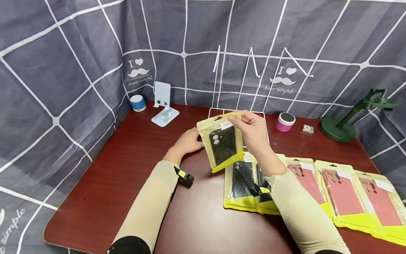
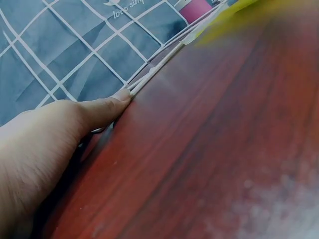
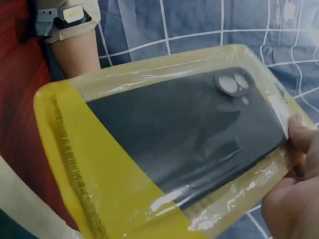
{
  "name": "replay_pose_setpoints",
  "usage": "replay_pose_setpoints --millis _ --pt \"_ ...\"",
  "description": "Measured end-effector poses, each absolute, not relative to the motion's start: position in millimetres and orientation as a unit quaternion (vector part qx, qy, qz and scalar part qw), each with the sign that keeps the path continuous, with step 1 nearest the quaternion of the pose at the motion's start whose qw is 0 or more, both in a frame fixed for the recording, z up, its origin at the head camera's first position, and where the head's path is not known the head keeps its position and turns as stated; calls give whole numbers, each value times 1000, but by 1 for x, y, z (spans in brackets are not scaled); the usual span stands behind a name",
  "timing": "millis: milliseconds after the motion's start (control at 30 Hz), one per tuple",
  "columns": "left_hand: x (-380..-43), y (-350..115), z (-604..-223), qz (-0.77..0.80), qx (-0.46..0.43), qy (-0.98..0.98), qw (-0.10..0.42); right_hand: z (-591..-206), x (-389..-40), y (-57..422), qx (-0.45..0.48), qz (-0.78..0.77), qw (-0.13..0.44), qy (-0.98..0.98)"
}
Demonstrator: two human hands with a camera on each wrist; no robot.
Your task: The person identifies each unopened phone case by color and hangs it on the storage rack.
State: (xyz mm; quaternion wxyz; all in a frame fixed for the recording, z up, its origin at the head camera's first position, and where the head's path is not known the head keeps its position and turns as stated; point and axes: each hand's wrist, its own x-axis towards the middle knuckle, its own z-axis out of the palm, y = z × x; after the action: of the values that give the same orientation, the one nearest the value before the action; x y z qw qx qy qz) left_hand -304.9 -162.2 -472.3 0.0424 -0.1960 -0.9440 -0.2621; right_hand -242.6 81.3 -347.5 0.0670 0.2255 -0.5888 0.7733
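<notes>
My right hand [image 1: 253,132] pinches the top edge of a yellow-bordered clear pouch [image 1: 205,141] holding a black phone case [image 1: 223,144], raised above the table and tilted. In the right wrist view the case's two camera openings show through the plastic, and the thumb [image 3: 301,134] lies near the white label. My left hand [image 1: 188,141] is at the left side of a white wire rack [image 1: 265,132] with upright hooks. The left wrist view shows its thumb [image 2: 107,110] on the rack's wire [image 2: 159,64]; the other fingers are hidden.
Pouches with black cases [image 1: 242,180] and pink cases [image 1: 344,194] lie in a row at the right. Behind stand a blue speaker [image 1: 137,103], a light-blue phone stand [image 1: 163,106], a pink speaker [image 1: 284,123], a small silver player [image 1: 308,128] and a green stand [image 1: 337,128].
</notes>
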Motion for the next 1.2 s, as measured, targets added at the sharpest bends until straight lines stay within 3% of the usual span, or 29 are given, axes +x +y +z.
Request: replay_pose_setpoints --millis 367,667,1200 --pt "-307 -157 -471 -242 -187 -949 78 -308 -250 72 206 708 134 -662" --pt "-305 -157 -469 -240 -163 -957 23 -260 -270 52 200 718 168 -645" --pt "-303 -158 -468 -255 -167 -952 17 -252 -290 44 180 730 180 -634"
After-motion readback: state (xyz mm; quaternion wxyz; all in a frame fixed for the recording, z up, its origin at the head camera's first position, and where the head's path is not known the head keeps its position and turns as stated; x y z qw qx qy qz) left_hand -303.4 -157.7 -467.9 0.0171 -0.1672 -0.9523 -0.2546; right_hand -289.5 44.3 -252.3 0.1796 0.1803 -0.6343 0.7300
